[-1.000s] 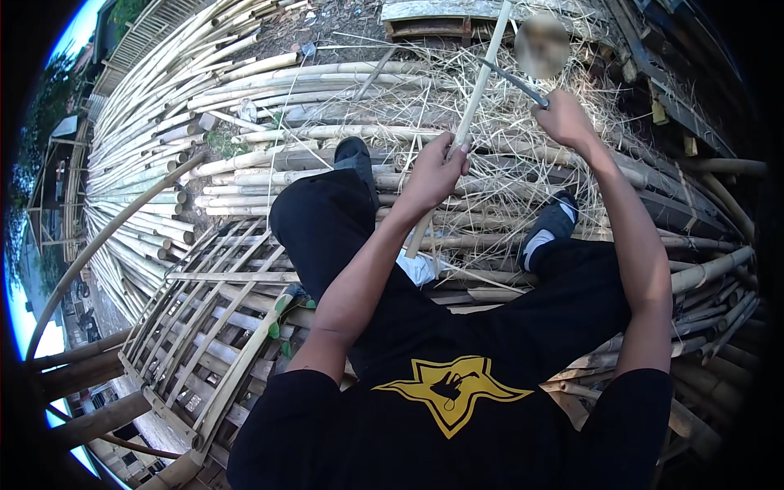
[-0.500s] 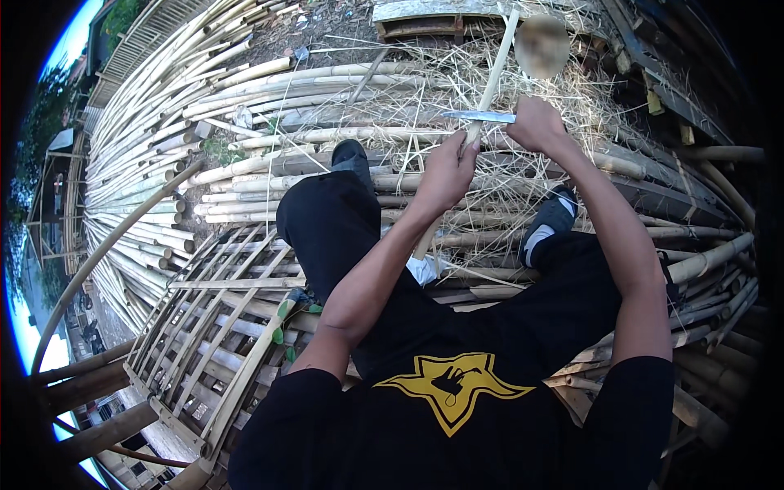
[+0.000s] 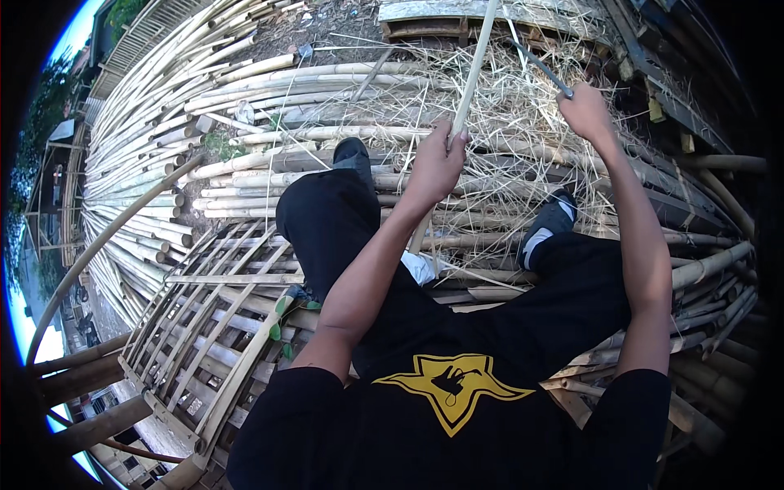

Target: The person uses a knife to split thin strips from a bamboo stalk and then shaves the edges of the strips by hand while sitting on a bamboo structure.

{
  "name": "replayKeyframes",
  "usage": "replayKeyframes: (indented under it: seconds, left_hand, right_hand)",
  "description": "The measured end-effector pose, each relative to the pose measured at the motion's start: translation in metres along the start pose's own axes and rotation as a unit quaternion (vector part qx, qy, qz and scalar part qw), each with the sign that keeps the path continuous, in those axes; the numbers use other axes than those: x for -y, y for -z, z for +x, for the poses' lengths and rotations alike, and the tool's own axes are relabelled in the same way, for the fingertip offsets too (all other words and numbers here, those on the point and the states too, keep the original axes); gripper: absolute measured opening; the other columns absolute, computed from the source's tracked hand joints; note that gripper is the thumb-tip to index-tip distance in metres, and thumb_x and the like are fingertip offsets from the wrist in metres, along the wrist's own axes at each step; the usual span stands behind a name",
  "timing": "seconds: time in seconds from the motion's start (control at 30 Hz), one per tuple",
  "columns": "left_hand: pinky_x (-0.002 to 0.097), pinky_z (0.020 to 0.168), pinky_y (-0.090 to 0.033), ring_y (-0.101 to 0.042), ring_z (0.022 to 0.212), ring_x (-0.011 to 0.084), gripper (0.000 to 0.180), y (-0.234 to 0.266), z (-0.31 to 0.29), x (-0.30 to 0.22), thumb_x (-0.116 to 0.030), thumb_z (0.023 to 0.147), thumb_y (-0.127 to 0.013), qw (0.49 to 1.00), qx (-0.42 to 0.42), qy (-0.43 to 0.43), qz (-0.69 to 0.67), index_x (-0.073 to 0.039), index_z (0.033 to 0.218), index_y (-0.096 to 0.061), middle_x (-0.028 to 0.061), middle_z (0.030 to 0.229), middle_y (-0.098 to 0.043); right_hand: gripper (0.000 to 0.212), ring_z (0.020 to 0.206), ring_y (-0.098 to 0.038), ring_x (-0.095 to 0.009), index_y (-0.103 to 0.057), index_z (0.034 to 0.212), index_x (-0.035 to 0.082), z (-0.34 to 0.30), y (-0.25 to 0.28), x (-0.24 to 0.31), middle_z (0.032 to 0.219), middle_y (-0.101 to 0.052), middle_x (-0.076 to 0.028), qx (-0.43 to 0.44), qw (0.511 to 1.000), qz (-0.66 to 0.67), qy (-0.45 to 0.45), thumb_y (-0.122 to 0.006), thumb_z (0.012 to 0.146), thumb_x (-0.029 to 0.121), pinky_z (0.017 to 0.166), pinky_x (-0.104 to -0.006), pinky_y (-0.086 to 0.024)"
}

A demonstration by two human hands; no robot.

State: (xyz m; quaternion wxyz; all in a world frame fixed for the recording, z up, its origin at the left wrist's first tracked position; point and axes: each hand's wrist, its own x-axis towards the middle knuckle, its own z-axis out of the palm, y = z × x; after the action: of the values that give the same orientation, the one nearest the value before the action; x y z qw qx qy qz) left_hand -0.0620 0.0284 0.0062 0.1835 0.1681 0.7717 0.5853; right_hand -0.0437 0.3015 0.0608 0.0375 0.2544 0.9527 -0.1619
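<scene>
My left hand (image 3: 437,163) is closed around a long pale bamboo strip (image 3: 474,77), which slants up past the top edge of the view. The strip's lower end shows below my hand, close to a white cloth or bag (image 3: 419,268) between my legs. Out to the right, my right hand (image 3: 586,116) grips a knife by its handle, which the fingers hide. The narrow dark blade (image 3: 539,64) points up and left, apart from the strip. Thin shavings (image 3: 523,114) lie scattered beneath both hands.
Rows of bamboo poles (image 3: 302,94) cover the ground ahead and to the left. A woven bamboo lattice (image 3: 216,327) stands at my left side. More poles (image 3: 710,265) lie at the right. A wooden pallet (image 3: 457,10) sits at the far edge.
The knife has left the strip, swinging up and right with my right hand. My left hand has shifted slightly left and down, still holding the strip.
</scene>
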Motion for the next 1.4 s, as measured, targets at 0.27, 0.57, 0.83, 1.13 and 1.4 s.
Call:
replayKeyframes:
  seconds: [0.27,0.57,0.83,1.13,1.4]
  left_hand:
    - [0.0425,0.055,-0.042,-0.058,0.059,0.0371,0.023,-0.02,-0.008,-0.012,-0.018,0.093,-0.053,0.988,-0.038,-0.08,0.123,0.004,0.093,-0.056,0.0229,0.066,-0.058]
    - [0.0435,0.054,-0.04,-0.056,0.059,0.0404,0.022,-0.014,-0.011,-0.015,-0.018,0.094,-0.05,0.984,-0.033,-0.043,0.167,0.004,0.089,-0.053,0.0251,0.065,-0.055]
    - [0.0338,0.042,-0.035,-0.042,0.042,0.0152,0.024,0.018,-0.013,0.016,-0.024,0.096,-0.049,0.999,0.046,0.008,0.016,-0.001,0.09,-0.049,0.0069,0.059,-0.05]
    - [0.0183,0.035,-0.019,-0.027,0.042,0.001,0.022,0.007,-0.017,-0.015,-0.03,0.099,-0.045,0.934,0.17,0.176,-0.26,-0.011,0.088,-0.042,-0.0068,0.061,-0.033]
    - [0.0196,0.034,-0.02,-0.027,0.041,0.002,0.023,0.004,-0.034,-0.017,-0.029,0.099,-0.045,0.932,0.204,0.189,-0.233,-0.01,0.086,-0.04,-0.006,0.059,-0.034]
  right_hand:
    - [0.031,0.083,-0.065,-0.039,-0.065,0.085,-0.005,-0.054,-0.053,0.072,0.084,-0.065,-0.025,0.131,0.988,-0.011,0.086,-0.061,0.075,0.024,0.076,-0.0449,-0.052]
    - [0.032,0.084,-0.065,-0.038,-0.066,0.086,-0.005,-0.014,-0.046,0.045,0.087,-0.066,-0.025,0.039,0.996,-0.066,0.046,-0.057,0.073,0.023,0.079,-0.0445,-0.051]
    - [0.046,0.094,-0.061,-0.043,-0.061,0.09,-0.009,0.028,0.014,-0.088,0.094,-0.063,-0.031,-0.097,0.987,0.011,-0.131,-0.051,0.078,0.034,0.081,-0.0453,-0.046]
    - [0.029,0.079,-0.064,-0.04,-0.064,0.082,-0.008,-0.059,-0.049,0.073,0.082,-0.065,-0.026,0.147,0.985,0.007,0.095,-0.058,0.074,0.02,0.075,-0.0454,-0.052]
    - [0.031,0.083,-0.064,-0.04,-0.065,0.086,-0.008,-0.011,-0.047,0.03,0.086,-0.064,-0.028,0.077,0.997,-0.01,-0.014,-0.055,0.074,0.019,0.076,-0.0447,-0.051]
